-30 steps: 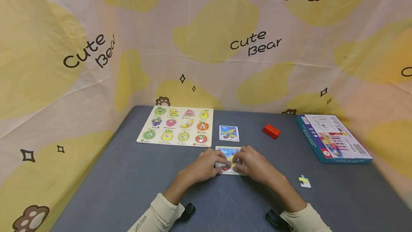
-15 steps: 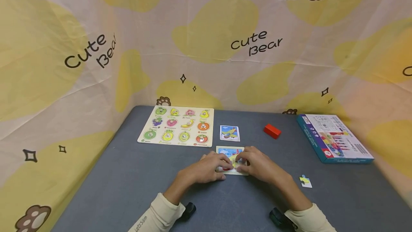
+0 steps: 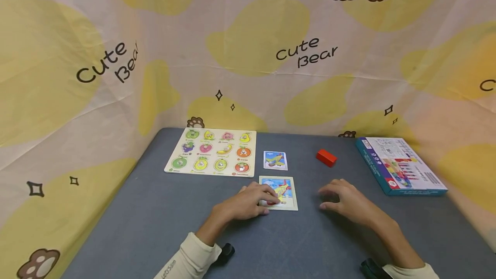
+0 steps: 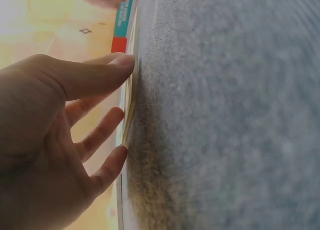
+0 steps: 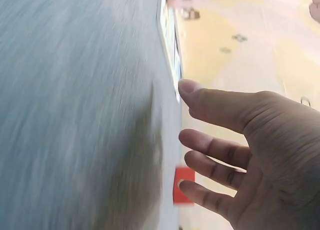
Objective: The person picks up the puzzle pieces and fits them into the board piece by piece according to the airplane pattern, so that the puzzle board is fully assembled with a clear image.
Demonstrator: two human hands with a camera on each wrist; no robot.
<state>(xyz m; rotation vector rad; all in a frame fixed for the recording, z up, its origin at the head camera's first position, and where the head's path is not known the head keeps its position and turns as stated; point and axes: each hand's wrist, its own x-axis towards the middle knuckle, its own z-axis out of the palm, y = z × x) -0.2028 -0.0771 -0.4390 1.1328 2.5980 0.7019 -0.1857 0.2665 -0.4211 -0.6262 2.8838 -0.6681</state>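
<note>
A small cream-framed jigsaw puzzle (image 3: pixel 290 202) with a picture of a plane lies flat on the grey table. My left hand (image 3: pixel 248 201) rests on its left side, covering that part of the picture. In the left wrist view, loosely bent fingers (image 4: pixel 102 132) and the thumb reach the edge of the thin board. To the right of the puzzle, my right hand (image 3: pixel 350 201) hovers over the table with nothing in its grasp. The right wrist view shows its thumb and fingers (image 5: pixel 215 145) spread apart. A small picture card (image 3: pixel 275 160) of a plane lies just behind the puzzle.
A fruit picture board (image 3: pixel 211 152) lies at the back left. A red block (image 3: pixel 327 157) sits behind my right hand, and a flat teal-edged box (image 3: pixel 401 167) lies at the right. Printed cloth (image 3: pixel 248 55) walls in the table's back and left.
My right hand has left the puzzle and moved right, over the spot where a loose jigsaw piece lay; that piece is now hidden. My left hand stays on the puzzle.
</note>
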